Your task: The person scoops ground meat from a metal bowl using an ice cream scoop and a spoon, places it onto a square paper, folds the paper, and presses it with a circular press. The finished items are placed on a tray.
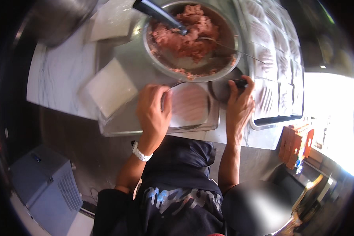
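Observation:
In front of me a flat, round, ridged patty of ground meat (pixel 191 101) lies under a whitish translucent sheet in the round base of a burger press (pixel 210 107). At its left edge is my left hand (pixel 154 107), thumb and forefinger close together. Blur hides whether they pinch the sheet or the rim. My right hand (pixel 241 101) grips the black knob (pixel 240 83) of the press's dark round lid (pixel 222 90), which is off the patty, to its right. Beyond stands a steel bowl (pixel 191 79) of ground meat (pixel 191 38).
A black-handled utensil (pixel 159 16) and a thin metal one (pixel 239 52) rest in the bowl. A metal tray (pixel 121 131) lies under the press and a stack of sheets (pixel 111 88). Right, another tray (pixel 258 125) holds rows of ridged patties (pixel 267 98) between sheets.

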The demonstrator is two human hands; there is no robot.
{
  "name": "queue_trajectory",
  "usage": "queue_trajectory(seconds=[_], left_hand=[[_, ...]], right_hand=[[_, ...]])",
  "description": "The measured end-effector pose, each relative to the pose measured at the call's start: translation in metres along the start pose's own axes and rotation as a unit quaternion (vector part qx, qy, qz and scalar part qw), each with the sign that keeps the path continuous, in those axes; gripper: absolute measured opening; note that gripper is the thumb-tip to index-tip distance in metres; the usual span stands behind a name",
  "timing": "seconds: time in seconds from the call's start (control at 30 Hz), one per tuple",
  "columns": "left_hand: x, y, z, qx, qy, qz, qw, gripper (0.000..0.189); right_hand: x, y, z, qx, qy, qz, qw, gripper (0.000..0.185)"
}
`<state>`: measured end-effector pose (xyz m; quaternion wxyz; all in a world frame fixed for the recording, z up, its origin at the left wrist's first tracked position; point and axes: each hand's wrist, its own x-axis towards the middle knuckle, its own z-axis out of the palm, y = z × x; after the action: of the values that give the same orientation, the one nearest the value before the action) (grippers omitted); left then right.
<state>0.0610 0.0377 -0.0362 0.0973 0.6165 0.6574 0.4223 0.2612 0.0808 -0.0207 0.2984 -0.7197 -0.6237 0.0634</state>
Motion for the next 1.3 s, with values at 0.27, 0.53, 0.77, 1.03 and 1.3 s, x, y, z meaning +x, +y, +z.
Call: queue_trajectory(seconds=[0.27, 0.53, 0.77, 1.03, 1.3], left_hand=[[-0.017, 0.041, -0.045, -0.201, -0.103, -0.120, 0.967, 0.019], [0.014, 0.081, -0.033, -0.433, -0.222, -0.222, 0.845, 0.020], [0.030, 0.099, -0.016, -0.451, -0.253, -0.173, 0.838, 0.030], [0.019, 0.021, -0.064, -0.064, -0.047, -0.093, 0.993, 0.013], [-0.008, -0.031, -0.113, 0.249, -0.048, -0.084, 0.964, 0.009]], right_hand=[[-0.024, 0.013, -0.038, 0.130, 0.072, -0.140, 0.979, 0.029], [-0.058, 0.012, -0.071, 0.815, -0.250, 0.326, 0.408, 0.067], [-0.018, 0.048, -0.089, 0.737, -0.188, 0.288, 0.582, 0.047], [0.139, 0.240, -0.126, 0.712, -0.075, 0.174, 0.676, 0.021], [0.316, 0.343, -0.098, 0.584, 0.006, 0.255, 0.771, 0.024]])
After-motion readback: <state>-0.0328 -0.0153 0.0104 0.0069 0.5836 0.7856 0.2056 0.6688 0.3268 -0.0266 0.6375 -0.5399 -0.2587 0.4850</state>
